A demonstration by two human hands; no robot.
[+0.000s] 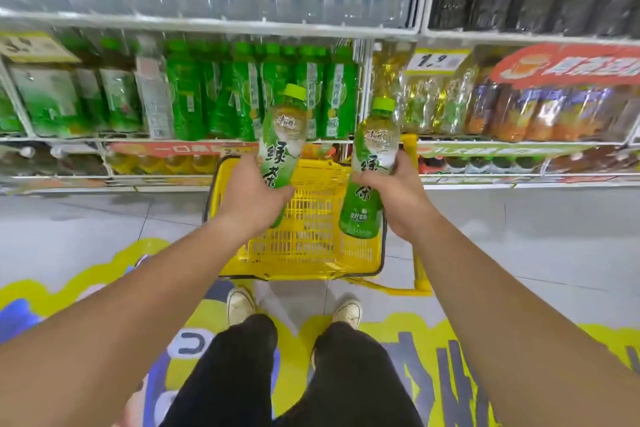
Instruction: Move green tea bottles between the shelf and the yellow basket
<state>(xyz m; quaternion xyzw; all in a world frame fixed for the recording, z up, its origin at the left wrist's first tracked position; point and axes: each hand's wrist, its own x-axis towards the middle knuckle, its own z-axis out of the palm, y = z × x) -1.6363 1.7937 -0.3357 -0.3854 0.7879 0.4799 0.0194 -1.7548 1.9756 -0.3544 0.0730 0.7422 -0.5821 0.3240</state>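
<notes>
My left hand (pixel 251 196) grips one green tea bottle (pixel 282 139) by its lower half, cap pointing up toward the shelf. Another green tea bottle (pixel 370 166) is held round its middle by my right hand (pixel 401 196). Both bottles hang above the yellow basket (pixel 304 239), which stands on the floor in front of my feet and looks empty inside. Behind them, the middle shelf (pixel 242 140) carries a row of green bottles (pixel 214 97).
Clear water bottles fill the top shelf (pixel 207 22), dark bottles stand at upper right. Yellow and amber drinks (pixel 485 107) sit right of the green row. The basket's yellow pull handle (pixel 420 274) lies along its right side. Grey tile floor with a colourful floor sticker (pixel 433 357) surrounds my shoes.
</notes>
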